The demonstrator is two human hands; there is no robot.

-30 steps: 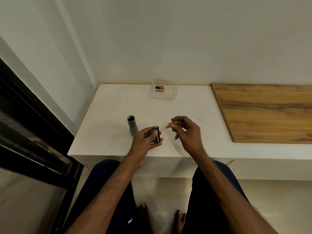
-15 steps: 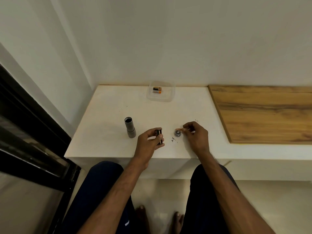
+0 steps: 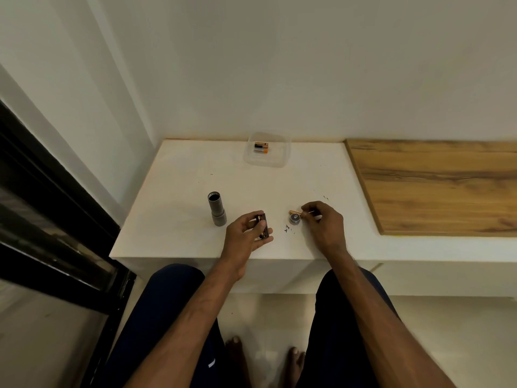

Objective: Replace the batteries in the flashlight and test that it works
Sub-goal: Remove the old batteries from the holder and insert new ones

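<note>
The grey flashlight body (image 3: 216, 209) stands upright on the white table (image 3: 179, 219), its open end up. My left hand (image 3: 247, 233) is shut on a dark cylindrical battery holder (image 3: 263, 226) just above the table's front edge. To its right the round grey tail cap (image 3: 294, 218) lies on the table. My right hand (image 3: 324, 225) is right beside the cap, fingers curled, pinching a small copper-coloured rod (image 3: 295, 212) that looks like a battery. A clear plastic box (image 3: 279, 161) at the back holds spare batteries (image 3: 261, 147).
Dark specks of debris (image 3: 286, 228) lie between my hands. A wooden board (image 3: 436, 186) covers the surface to the right. A black-framed glass door (image 3: 50, 219) stands at the left. My knees and bare feet are below the table's front edge.
My right hand has dropped from in front of the holder down to the table, beside the tail cap. The left hand still holds the holder in about the same place.
</note>
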